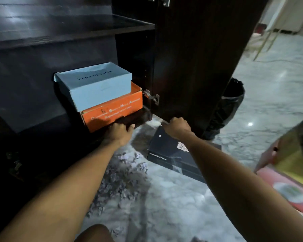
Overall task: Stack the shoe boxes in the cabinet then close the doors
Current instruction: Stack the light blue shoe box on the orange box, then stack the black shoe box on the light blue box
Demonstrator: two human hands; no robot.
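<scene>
Marble floor (252,105) runs up to a dark cabinet (42,67) with its right door (191,58) swung open. Fingers of the left hand (120,132) are loosely curled and pressed against the orange box (112,109) at the cabinet's front edge, probably to push the stack deeper. A blue box (94,84) is stacked on it. Right hand (177,127) fingers are curled over the black box (173,151), which lies on the floor below the door, seemingly next to be lifted.
</scene>
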